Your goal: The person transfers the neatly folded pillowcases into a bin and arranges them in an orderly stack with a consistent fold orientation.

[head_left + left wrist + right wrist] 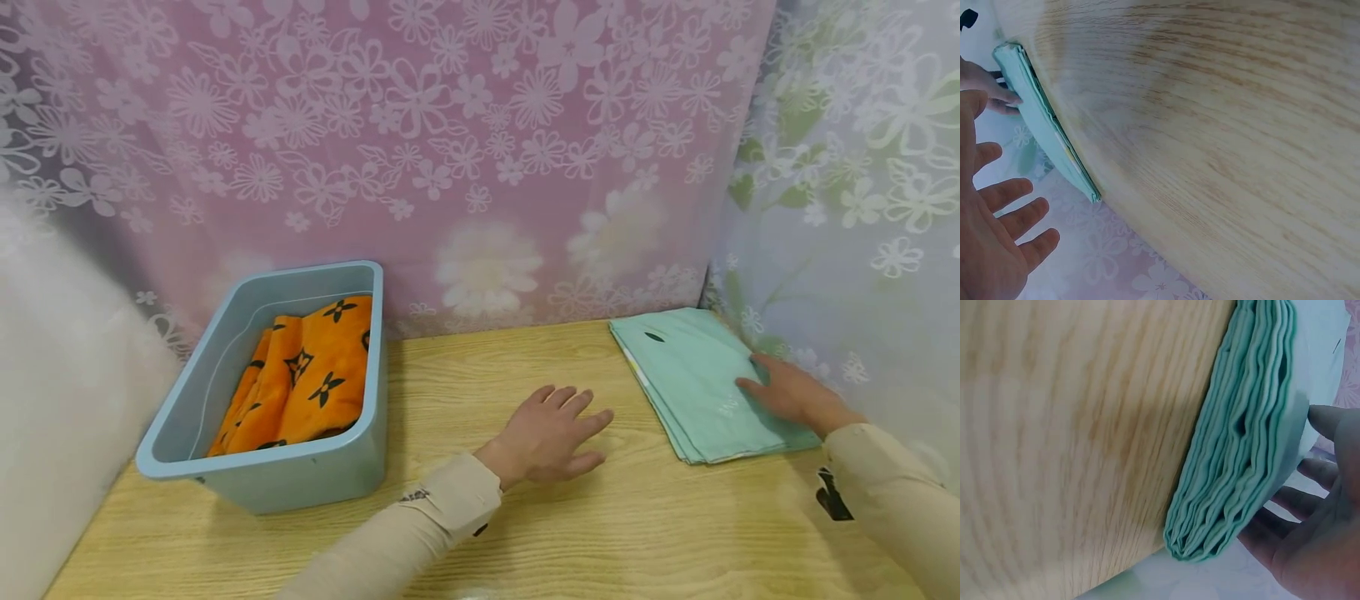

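A mint-green folded cloth [697, 383] lies in several layers at the table's back right, its stacked folds [1232, 444] showing edge-on in the right wrist view. My right hand [795, 393] is at the cloth's right edge, its thumb and fingers spread and touching it. From the right wrist, the hand [1319, 506] appears beside the fold, some fingertips hidden behind the cloth. My left hand [551, 433] hovers over the table left of the cloth, fingers spread and holding nothing. In the left wrist view, that hand's [991, 231] palm shows.
At the left stands a grey-blue plastic bin [300, 483] with an orange cloth [315, 375] with black motifs inside. Wood-grain table [487, 375] lies between bin and green cloth. A pink floral curtain [480, 150] hangs behind, a pale floral one [862, 208] at the right.
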The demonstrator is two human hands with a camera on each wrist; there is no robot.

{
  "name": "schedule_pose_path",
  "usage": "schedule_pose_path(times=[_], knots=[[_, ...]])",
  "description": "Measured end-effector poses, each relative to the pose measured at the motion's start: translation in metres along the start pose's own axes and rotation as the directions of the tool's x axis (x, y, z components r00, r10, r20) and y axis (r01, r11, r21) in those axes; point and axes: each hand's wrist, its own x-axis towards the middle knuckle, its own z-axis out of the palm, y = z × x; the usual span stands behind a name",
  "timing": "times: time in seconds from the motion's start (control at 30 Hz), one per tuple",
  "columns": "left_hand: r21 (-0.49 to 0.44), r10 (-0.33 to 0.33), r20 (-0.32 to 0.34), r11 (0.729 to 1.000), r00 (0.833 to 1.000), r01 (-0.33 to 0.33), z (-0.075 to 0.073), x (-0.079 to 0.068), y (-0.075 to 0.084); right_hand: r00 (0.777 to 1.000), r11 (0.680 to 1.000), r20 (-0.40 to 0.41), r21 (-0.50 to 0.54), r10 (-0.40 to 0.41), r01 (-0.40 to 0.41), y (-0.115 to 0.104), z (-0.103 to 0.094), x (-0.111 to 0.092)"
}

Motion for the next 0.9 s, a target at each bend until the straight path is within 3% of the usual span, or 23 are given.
schedule_pose_path(times=[0.3,0.63,0.9], knots=[[0.034,-0.005,0.009,0.999,1.0,0.005,0.001,-0.002,0.002,1.0,0.991,-0.025,-0.13,0.014,-0.017,0.0,0.006,-0.001],[0.021,-0.026,0.037,0.999,0.999,0.025,0.004,-0.009,-0.002,0.998,0.986,-0.062,-0.164,-0.012,0.002,-0.002,0.011,0.001],[0.011,-0.073,0.066,0.997,0.995,0.073,0.011,-0.024,-0.014,0.993,0.98,-0.081,-0.189,-0.085,0.068,-0.024,0.021,-0.001]])
